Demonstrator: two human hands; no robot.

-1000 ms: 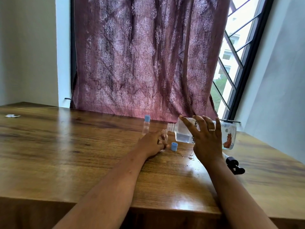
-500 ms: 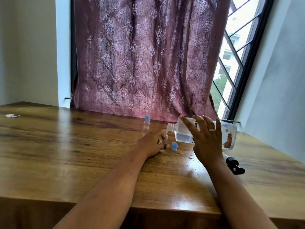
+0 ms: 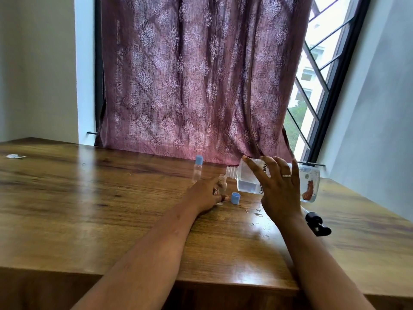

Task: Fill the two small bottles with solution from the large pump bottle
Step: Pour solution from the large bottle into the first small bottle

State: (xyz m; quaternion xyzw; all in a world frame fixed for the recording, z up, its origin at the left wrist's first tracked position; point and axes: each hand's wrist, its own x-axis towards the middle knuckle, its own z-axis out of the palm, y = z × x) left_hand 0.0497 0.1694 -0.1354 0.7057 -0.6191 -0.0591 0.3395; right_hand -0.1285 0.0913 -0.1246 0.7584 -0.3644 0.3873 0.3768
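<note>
My right hand point(image 3: 279, 191) grips the large clear bottle point(image 3: 248, 177), tipped on its side with its threaded open neck pointing left over the mouth of a small uncapped bottle point(image 3: 223, 183). My left hand point(image 3: 204, 194) holds that small bottle upright on the table. Its blue cap point(image 3: 235, 198) lies just to the right of it. A second small bottle point(image 3: 197, 168) with a blue cap stands upright behind my left hand. The black pump head point(image 3: 317, 223) lies on the table to the right of my right wrist.
The wooden table point(image 3: 89, 209) has drops of spilled liquid point(image 3: 257, 214) near my right wrist. A purple curtain point(image 3: 201, 86) hangs right behind the bottles. A barred window point(image 3: 312, 86) is at the right. A scrap of paper point(image 3: 14, 156) lies at the far left.
</note>
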